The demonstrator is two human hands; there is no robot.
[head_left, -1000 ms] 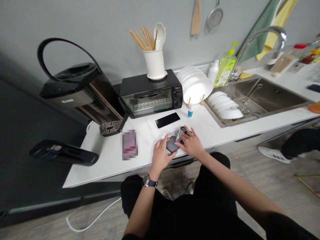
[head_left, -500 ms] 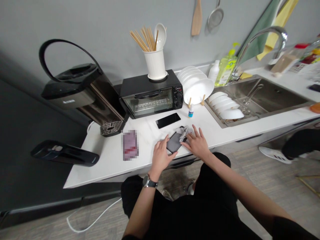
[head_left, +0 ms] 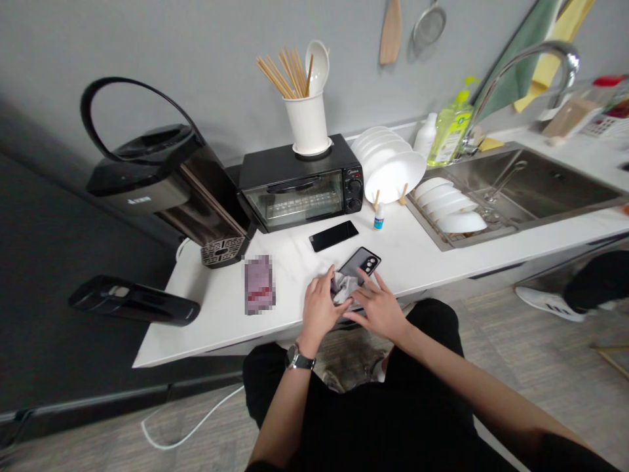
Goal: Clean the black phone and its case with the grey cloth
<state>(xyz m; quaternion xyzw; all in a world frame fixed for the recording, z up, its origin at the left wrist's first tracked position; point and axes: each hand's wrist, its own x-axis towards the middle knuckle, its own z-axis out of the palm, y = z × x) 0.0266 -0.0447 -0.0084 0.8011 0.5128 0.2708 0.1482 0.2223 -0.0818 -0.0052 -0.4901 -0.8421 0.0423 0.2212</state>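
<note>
Near the desk's (head_left: 295, 262) front edge, the phone case (head_left: 360, 259) should be light, slightly flexible, perhaps slick, best held by its side rims, as the left grip (head_left: 319, 307) pinches it, right grip (head_left: 377, 307) spread beside a soft crumpled wipe (head_left: 346, 287).

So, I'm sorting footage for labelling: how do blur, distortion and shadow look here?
Head view: the tall dark drinks dispenser leans, probably from lens stretch; head view: the flat purplish rectangle is coarsely pixelated; head view: the red-lidded clear container looks smeared; head view: the round metal strainer casts a soft shadow.
</note>
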